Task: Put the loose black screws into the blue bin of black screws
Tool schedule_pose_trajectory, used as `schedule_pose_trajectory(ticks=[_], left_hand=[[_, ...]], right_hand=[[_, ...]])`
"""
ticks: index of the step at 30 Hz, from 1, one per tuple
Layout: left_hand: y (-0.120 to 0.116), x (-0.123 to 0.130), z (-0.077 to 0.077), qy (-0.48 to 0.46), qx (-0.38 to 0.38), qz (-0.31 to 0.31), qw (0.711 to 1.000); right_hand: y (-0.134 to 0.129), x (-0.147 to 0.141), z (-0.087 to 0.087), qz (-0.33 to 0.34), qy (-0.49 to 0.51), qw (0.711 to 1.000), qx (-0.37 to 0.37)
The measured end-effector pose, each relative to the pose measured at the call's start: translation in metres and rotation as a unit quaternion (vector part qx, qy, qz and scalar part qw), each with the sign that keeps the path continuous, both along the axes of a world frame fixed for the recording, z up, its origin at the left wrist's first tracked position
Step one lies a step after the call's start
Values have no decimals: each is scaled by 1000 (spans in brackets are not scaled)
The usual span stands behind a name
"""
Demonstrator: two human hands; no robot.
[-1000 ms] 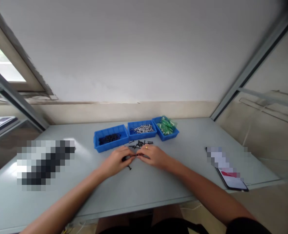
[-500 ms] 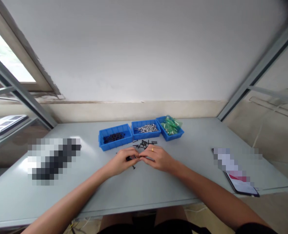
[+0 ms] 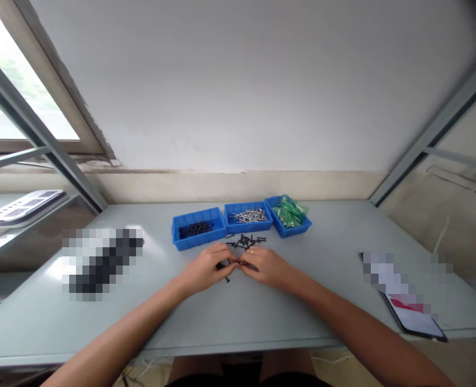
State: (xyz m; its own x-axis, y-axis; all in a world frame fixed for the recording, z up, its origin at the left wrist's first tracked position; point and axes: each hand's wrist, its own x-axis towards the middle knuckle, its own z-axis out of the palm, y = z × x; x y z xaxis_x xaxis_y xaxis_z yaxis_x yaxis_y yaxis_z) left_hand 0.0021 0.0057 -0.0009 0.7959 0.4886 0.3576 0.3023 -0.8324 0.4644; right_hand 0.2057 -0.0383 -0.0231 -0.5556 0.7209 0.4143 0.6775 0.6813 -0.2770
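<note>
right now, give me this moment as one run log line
left hand: holds dark parts | right hand: close to left, contents unclear | ahead: loose dark screws | beyond: three blue bins

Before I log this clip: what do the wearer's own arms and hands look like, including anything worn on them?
The left hand and right hand are ungloved. The right one wears a narrow, gold-coloured metal ring. The left forearm and right forearm are bare, with no sleeve, watch or bracelet visible.
</note>
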Motion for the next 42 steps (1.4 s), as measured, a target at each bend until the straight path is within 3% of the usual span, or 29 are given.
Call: schedule_pose_trajectory(ticks=[7,15,23,31,42], left_hand=[[3,-2,1,10,0,18,1000],[-3,3,0,21,-50,-21,998],[1,0,-1,-12,-18,39,999],[0,-2,1,18,12,11,1000],[-3,-1,4,48,-9,-17,999]], right_hand=[[-1,7,10,-16,68,998,4],[-6,1,5,32,87,994,63],[1,7,7,-17,87,996,24],[0,2,-1,2,12,1000,-6],[-4,6,8,33,67,996,38]])
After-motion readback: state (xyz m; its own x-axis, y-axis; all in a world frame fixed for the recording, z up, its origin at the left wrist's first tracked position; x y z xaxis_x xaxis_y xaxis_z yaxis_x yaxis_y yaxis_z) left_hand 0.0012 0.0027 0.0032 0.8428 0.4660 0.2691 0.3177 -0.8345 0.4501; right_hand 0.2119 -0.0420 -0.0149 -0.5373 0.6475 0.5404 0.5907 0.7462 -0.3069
